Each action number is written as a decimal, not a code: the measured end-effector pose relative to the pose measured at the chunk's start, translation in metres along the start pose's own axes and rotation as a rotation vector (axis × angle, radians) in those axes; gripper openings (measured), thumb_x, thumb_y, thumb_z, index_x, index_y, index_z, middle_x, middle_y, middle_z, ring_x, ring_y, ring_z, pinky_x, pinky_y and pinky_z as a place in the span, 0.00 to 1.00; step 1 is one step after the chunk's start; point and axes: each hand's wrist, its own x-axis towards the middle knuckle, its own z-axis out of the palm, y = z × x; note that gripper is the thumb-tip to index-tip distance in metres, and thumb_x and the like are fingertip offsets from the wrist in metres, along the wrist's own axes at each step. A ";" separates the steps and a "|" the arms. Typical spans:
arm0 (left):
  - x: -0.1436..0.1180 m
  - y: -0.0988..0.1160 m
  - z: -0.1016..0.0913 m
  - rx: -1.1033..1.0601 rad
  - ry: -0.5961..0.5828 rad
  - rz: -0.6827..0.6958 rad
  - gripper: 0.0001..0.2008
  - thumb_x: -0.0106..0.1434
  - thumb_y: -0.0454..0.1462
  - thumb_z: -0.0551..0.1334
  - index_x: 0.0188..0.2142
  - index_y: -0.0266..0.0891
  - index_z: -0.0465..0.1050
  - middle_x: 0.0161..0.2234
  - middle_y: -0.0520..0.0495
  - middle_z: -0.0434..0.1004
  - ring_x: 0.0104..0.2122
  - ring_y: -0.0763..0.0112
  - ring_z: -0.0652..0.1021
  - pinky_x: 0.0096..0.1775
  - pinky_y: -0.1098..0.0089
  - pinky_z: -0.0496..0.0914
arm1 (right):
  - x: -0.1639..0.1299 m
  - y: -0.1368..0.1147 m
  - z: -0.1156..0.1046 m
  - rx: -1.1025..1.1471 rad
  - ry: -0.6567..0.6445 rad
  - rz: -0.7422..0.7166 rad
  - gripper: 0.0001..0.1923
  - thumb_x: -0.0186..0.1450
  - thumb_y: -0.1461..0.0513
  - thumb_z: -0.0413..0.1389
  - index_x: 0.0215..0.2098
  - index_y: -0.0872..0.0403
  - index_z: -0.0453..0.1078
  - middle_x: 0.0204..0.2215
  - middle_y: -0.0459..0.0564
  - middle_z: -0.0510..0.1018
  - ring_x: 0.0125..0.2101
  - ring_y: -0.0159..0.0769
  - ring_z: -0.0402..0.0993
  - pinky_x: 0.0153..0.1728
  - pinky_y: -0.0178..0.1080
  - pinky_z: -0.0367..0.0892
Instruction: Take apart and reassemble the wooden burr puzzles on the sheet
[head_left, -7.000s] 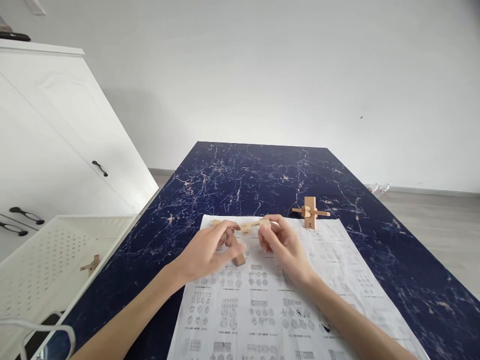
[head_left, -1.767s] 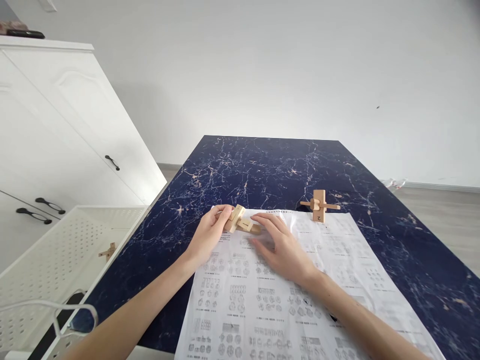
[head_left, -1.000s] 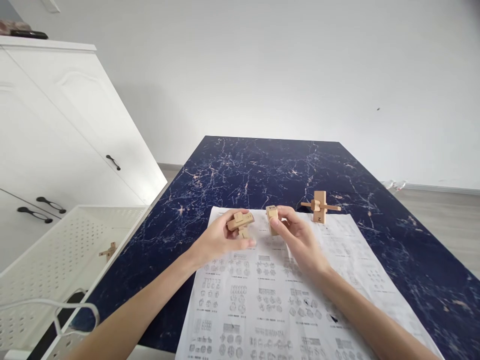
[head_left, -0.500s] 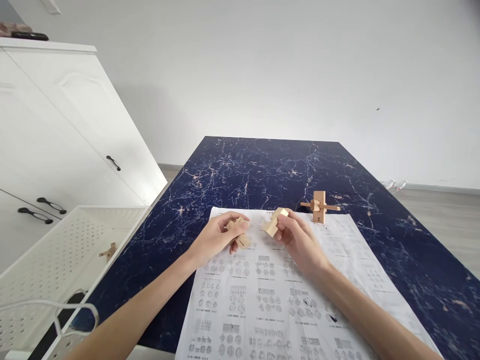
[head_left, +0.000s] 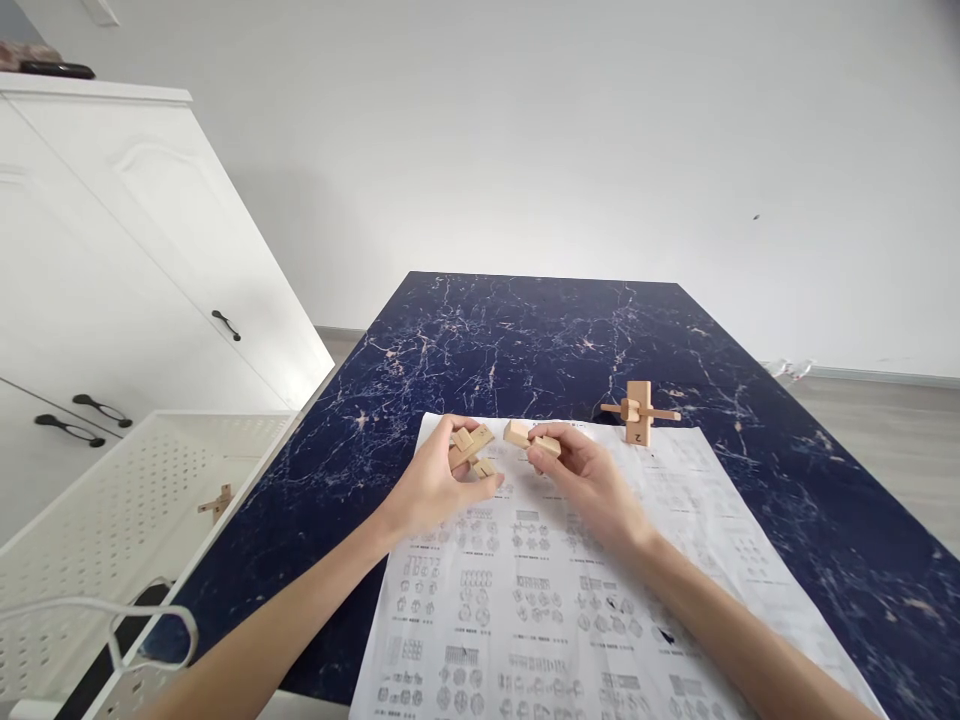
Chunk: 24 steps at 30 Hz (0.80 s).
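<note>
Several interlocked wooden puzzle pieces (head_left: 469, 447) are held between the thumb and fingers of my left hand (head_left: 435, 475), over the top of a printed sheet (head_left: 555, 640). My right hand (head_left: 589, 480) pinches a notched wooden puzzle piece (head_left: 546, 446); one pale block end (head_left: 516, 433) of it points toward the left-hand pieces, with a small gap between. The fingers partly cover the notch. Beyond my right hand, an assembled wooden cross puzzle (head_left: 638, 412) marked 2 stands at the sheet's top edge.
The sheet, printed with rows of diagrams, lies on a dark blue marbled table (head_left: 517, 340). At the left is a white perforated basket (head_left: 97, 510) with a small wooden cross puzzle (head_left: 217, 503) and a white cable (head_left: 75, 605). A white cabinet (head_left: 150, 230) stands behind it.
My right hand has turned its piece from a slanted pose so its end points left. My left hand's grip has loosened, its thumb moving lower and showing more of the pieces.
</note>
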 end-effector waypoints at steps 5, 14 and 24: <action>0.002 -0.005 0.001 0.210 0.099 0.107 0.24 0.60 0.44 0.75 0.52 0.44 0.70 0.47 0.45 0.75 0.40 0.62 0.81 0.41 0.61 0.79 | -0.003 0.004 0.004 -0.191 0.023 -0.182 0.16 0.78 0.49 0.54 0.54 0.48 0.75 0.50 0.57 0.80 0.44 0.47 0.80 0.47 0.49 0.75; -0.001 -0.013 0.002 0.465 0.112 0.273 0.34 0.63 0.47 0.75 0.63 0.46 0.64 0.50 0.45 0.82 0.37 0.61 0.85 0.39 0.62 0.79 | -0.007 0.006 0.005 -0.384 0.060 -0.401 0.09 0.79 0.54 0.56 0.52 0.47 0.74 0.50 0.57 0.81 0.44 0.48 0.83 0.47 0.51 0.79; 0.000 -0.017 -0.002 0.617 0.078 0.434 0.37 0.65 0.44 0.74 0.69 0.50 0.61 0.64 0.46 0.77 0.58 0.55 0.82 0.59 0.58 0.78 | -0.008 0.007 0.008 -0.457 0.046 -0.636 0.08 0.80 0.62 0.55 0.56 0.49 0.70 0.48 0.56 0.79 0.41 0.42 0.82 0.43 0.47 0.82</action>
